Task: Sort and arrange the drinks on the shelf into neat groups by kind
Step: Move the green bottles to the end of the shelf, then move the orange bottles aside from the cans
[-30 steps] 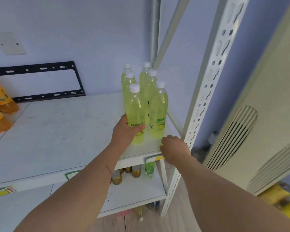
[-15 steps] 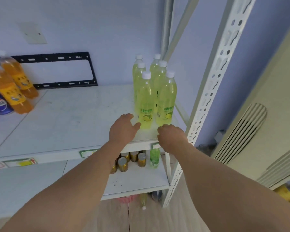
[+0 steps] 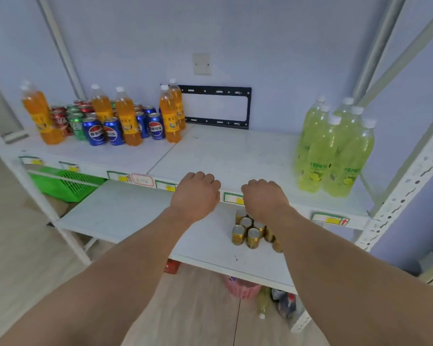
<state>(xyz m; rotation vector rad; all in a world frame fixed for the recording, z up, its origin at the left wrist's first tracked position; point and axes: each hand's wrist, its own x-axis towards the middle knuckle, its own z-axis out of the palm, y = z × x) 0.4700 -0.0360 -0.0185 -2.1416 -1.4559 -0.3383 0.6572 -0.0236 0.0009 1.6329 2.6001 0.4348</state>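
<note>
Head view, Pepsi cans (Chinese lettering), orange bottles

Gold cans partly behind right forearm; shelf-edge labels unreadable.

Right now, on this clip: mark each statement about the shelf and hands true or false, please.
1. The green bottles stand grouped at the shelf's right end. True.
2. The left hand grips a bottle. False: it holds nothing.
3. The orange bottles are gathered in one tidy group. False: they stand scattered among the cans.
4. Gold cans sit on the lower shelf. True.
5. The right hand holds a can. False: it is empty.
</note>
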